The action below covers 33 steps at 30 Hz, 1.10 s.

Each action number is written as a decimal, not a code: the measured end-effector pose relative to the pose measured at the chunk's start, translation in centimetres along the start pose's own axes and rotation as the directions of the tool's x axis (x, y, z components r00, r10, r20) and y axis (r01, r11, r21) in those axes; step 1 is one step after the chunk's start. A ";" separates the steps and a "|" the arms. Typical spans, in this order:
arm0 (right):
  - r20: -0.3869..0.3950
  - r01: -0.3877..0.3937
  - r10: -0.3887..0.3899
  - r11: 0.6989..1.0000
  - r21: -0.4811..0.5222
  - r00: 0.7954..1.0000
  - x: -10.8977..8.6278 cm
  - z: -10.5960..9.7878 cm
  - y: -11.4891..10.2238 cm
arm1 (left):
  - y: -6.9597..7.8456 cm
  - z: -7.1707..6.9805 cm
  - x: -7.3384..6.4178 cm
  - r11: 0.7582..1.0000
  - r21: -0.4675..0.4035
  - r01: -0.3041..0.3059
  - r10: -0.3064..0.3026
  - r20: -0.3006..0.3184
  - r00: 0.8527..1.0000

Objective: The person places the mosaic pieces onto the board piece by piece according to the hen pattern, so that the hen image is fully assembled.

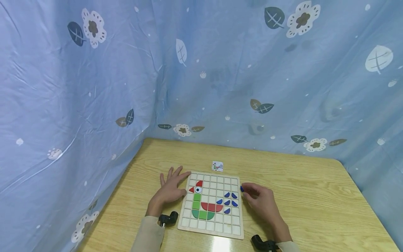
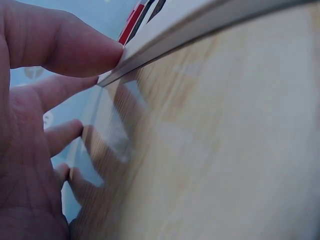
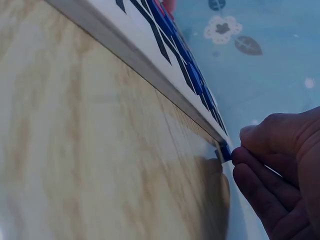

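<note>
A square wooden grid board [image 1: 211, 232] lies on the table, with coloured pieces forming a bird: a red triangle [image 1: 191, 189], an eye tile [image 1: 197, 190], green tiles [image 1: 196, 197], a red wing [image 1: 211, 207] and several blue pieces [image 1: 227, 202]. My left hand [image 1: 170, 190] is at the board's left side, fingers spread; its thumb and index fingertip touch the edge. Just off the board's right edge, my right hand [image 1: 261, 199] pinches a small blue piece [image 3: 226, 152] between its fingertips. Fingers hide part of that piece.
Behind the board lies a small picture card [image 1: 217, 166] showing a similar bird on a grid. Wooden tabletop [image 1: 302, 196] extends to both sides. A blue patterned curtain [image 1: 214, 70] hangs along the back and left of the table.
</note>
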State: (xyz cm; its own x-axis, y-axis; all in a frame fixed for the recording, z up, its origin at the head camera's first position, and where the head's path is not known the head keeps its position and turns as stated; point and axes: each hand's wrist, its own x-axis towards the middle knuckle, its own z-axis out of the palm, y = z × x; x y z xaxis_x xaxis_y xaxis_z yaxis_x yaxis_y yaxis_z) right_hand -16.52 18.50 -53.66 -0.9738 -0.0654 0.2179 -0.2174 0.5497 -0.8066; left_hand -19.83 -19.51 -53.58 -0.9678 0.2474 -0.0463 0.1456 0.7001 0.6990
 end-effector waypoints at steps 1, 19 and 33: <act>0.003 0.005 -0.005 1.000 -0.018 1.000 0.0 0.0 0.1 | 0.0 0.0 0.0 1.000 0.000 0.001 -0.001 0.000 1.000; 0.051 0.032 -0.031 0.999 -0.035 0.998 -3.3 -1.4 -0.6 | -0.2 -0.1 -0.3 1.000 -0.026 -0.001 0.001 -0.005 1.000; -0.001 -0.032 0.033 0.992 -0.122 0.999 -2.2 -1.7 -0.1 | 0.1 0.0 0.0 1.000 -0.022 0.002 -0.002 -0.001 1.000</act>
State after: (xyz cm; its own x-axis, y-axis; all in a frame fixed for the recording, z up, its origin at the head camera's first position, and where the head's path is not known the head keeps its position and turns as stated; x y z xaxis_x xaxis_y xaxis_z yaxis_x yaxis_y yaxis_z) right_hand -14.22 19.97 -53.14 -0.9803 -0.0467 0.1920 -0.1758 0.6494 -0.7399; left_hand -19.77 -19.45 -53.52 -0.9683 0.2452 -0.0472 0.1389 0.6861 0.7141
